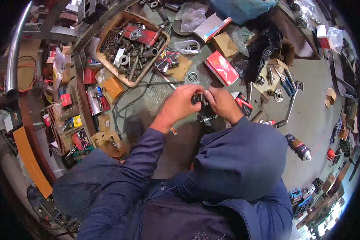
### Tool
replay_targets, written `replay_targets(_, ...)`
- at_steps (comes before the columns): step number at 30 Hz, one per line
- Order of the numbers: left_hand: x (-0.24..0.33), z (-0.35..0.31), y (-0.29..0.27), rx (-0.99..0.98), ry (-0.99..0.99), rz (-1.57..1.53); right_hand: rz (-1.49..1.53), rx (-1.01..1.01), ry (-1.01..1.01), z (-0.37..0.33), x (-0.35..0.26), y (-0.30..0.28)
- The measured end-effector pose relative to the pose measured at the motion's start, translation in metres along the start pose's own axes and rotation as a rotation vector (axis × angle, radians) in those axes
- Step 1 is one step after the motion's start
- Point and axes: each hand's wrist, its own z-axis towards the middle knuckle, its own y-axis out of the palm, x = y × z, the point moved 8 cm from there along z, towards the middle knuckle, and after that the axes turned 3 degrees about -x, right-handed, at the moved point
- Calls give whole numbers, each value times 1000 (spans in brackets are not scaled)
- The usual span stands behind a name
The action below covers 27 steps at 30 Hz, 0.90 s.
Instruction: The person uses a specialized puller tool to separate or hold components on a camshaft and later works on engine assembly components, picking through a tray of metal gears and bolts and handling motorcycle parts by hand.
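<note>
Part [197, 98]: dark metal, up off the floor [308, 76], between left grip [183, 101] and right grip [224, 104]; mostly masked by fingers, exact kind cannot tell.
Drop: could slip out and fall toward the lap; likely cause, small contact area, worse if oily (cannot tell).
Pinch: could nip a thumb on sudden give; cause, both thumbs close together at the part.
Shaft [207, 119]: just below the part, near right wrist; joined to it or separate, cannot tell. If separate, could get knocked away by a lowered forearm.
Ring [193, 76]: on clear wrap [203, 71], just beyond left grip; could get nudged under plastic by a stray reach.
Cable [126, 105]: looped left of left sleeve [144, 148]; could snag on a wide elbow.
Tray [128, 83]: heaped with metal bits [152, 53]; could hide a flung piece among lookalikes.
Can [299, 148]: beside right knee [244, 160]; upright or lying, cannot tell. Could tip or roll if bumped.
Left: narrow, fingers curled, thumb opposing, holding the part's left side.
Right: drawn in close, thumb at the part's right side; finger contact underneath, cannot tell.
</note>
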Motion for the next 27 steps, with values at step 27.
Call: replay_targets(27, -40, -2, 6, 40, -176, -362, 189, 140, -216, 7, -6, -16)
